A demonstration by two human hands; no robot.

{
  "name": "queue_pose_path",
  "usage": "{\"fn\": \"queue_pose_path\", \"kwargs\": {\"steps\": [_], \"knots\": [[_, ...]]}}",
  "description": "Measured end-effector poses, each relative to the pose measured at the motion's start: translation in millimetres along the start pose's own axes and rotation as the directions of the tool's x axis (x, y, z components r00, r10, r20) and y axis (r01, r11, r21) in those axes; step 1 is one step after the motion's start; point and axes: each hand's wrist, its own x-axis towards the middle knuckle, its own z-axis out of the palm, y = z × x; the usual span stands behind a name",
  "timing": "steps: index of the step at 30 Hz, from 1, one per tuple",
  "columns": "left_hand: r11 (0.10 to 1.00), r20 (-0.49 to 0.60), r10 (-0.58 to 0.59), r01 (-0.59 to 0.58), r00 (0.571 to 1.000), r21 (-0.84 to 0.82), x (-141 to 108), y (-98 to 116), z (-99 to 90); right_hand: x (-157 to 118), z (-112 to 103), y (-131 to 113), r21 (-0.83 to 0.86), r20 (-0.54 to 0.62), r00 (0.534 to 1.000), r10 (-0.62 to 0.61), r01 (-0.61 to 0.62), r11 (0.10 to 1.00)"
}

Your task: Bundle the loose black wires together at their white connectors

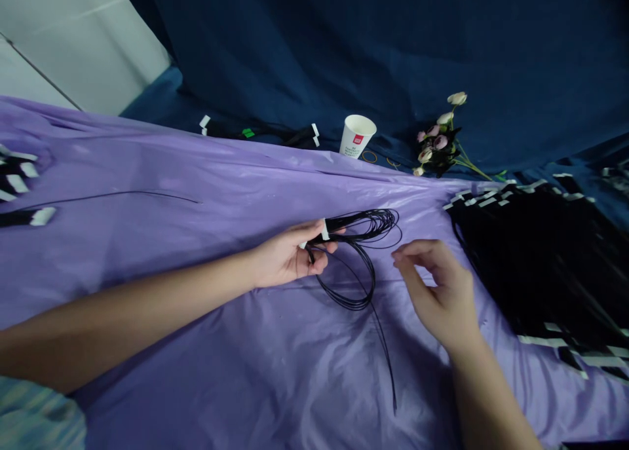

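My left hand is closed around a bundle of thin black wires, with the thumb on top beside a white tag. Wire loops stick out to the right of the hand, and a larger loop hangs below. One loose wire end trails down over the purple cloth. Just right of the loops is my right hand, its thumb and index fingertips brought together in a pinch. No wire can be seen between those fingertips.
Purple cloth covers the table. A large pile of black wire bundles with white tags lies at right; more tagged bundles lie at left beside a stray wire. A paper cup and artificial flowers stand at the back.
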Motion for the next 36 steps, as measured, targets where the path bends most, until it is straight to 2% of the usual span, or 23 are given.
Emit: {"fn": "queue_pose_path", "kwargs": {"steps": [1, 3, 5, 7, 10, 16, 19, 24, 26, 28, 30, 32, 34, 36], "knots": [[1.0, 0.013, 0.011, -0.011, 1.0, -0.017, -0.1, 0.6, -0.1, 0.3, -2.6, 0.1, -0.011, 0.155, 0.987, -0.031, 0.033, 0.999], [0.998, 0.032, 0.023, -0.021, 0.999, -0.055, -0.1, 1.5, -0.8, 0.8, -4.9, -1.9, 0.011, 0.409, 0.91, -0.067, 0.068, 0.998], [0.996, 0.036, 0.018, -0.015, 0.999, -0.087, -0.2, 2.0, -1.7, 0.5, -3.6, -5.5, 0.058, 0.527, 0.847, -0.071, 0.047, 0.997], [0.994, 0.03, 0.01, -0.007, 0.999, -0.106, -0.3, 2.2, -2.4, -0.3, -0.6, -8.7, 0.107, 0.55, 0.832, -0.07, 0.014, 0.994], [0.993, 0.03, -0.003, 0.006, 1.0, -0.117, -0.8, 2.4, -3.0, -1.9, 4.0, -10.2, 0.164, 0.527, 0.845, -0.094, 0.008, 0.986], [0.993, 0.046, -0.01, 0.016, 0.999, -0.115, -1.8, 3.0, -2.6, -3.1, 12.9, -4.8, 0.214, 0.534, 0.813, -0.233, 0.137, 0.967], [0.995, 0.052, -0.008, 0.013, 0.999, -0.098, -2.4, 3.0, -2.0, -0.3, 11.0, -3.5, 0.241, 0.484, 0.83, -0.275, 0.176, 0.955], [0.994, 0.054, 0.005, 0.001, 0.999, -0.108, -1.8, 2.2, -2.8, 4.0, -2.3, -6.8, 0.293, 0.351, 0.9, -0.257, 0.155, 0.944], [0.994, 0.053, 0.005, 0.001, 0.999, -0.113, -0.9, 2.0, -4.2, 2.8, -3.6, -8.3, 0.321, 0.224, 0.953, -0.203, 0.125, 0.939], [0.995, 0.057, 0.005, 0.001, 0.998, -0.102, -0.2, 2.1, -5.6, 0.8, -1.4, -8.9, 0.375, -0.003, 0.995, -0.101, 0.095, 0.922], [0.998, 0.064, -0.004, 0.008, 0.998, -0.065, 0.0, 2.3, -6.3, -0.5, 2.5, -8.9, 0.468, -0.238, 0.971, 0.027, 0.09, 0.879], [1.0, 0.064, -0.028, 0.028, 0.998, -0.003, -0.1, 2.2, -5.7, 0.1, 5.7, -8.9, 0.573, -0.375, 0.917, 0.132, 0.118, 0.811], [0.995, 0.067, -0.064, 0.059, 0.996, 0.074, -0.2, 1.3, -4.3, 2.1, 6.8, -9.5, 0.679, -0.393, 0.892, 0.222, 0.119, 0.725], [0.986, 0.086, -0.086, 0.073, 0.993, 0.148, 0.0, -0.6, -3.1, 4.4, 6.2, -11.0, 0.764, -0.341, 0.89, 0.302, 0.075, 0.641]]}}
